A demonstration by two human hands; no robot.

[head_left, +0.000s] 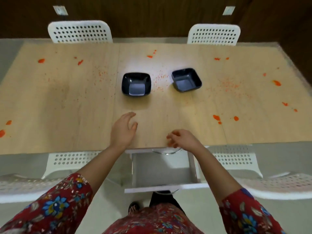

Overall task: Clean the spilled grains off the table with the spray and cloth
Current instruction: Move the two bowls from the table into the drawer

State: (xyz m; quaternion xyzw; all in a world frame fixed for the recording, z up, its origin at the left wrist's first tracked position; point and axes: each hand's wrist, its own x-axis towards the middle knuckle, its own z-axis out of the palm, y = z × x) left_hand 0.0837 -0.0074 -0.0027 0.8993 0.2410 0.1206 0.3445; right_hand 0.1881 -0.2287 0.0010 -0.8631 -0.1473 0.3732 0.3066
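- Sleeves: red floral fabric on both of your forearms, lowest in view; one sandalled foot shows on the pale floor between them.
- White drawer: open-topped, jutting toward you from under the table's near edge.
- Near chairs: white and perforated, one either side of the drawer, tucked against the near edge.
- Left hand: palm down over the near middle of the table, fingers spread and lightly bent, holding nothing. Whether it touches the wood cannot be told.
- Right hand: at the near edge, just right of the left hand, fingers loosely curled toward it, holding nothing.
- Table: light wood, wide, with a seam running front to back left of centre.
- Orange blobs: larger smears dotted around the table's margins, some right of your right hand, others at the left edge and along the far side.
- Left bowl: dark, square, upright, beyond your left hand.
- Right bowl: same kind, set at a slight angle, apart from the left bowl.
- Grains: fine orange scatter between the two bowls, a wider patch right of the right bowl, a thinner one left of the left bowl.
- Far chairs: two white perforated backs at the far edge.
- Wall: dark wood, behind them.
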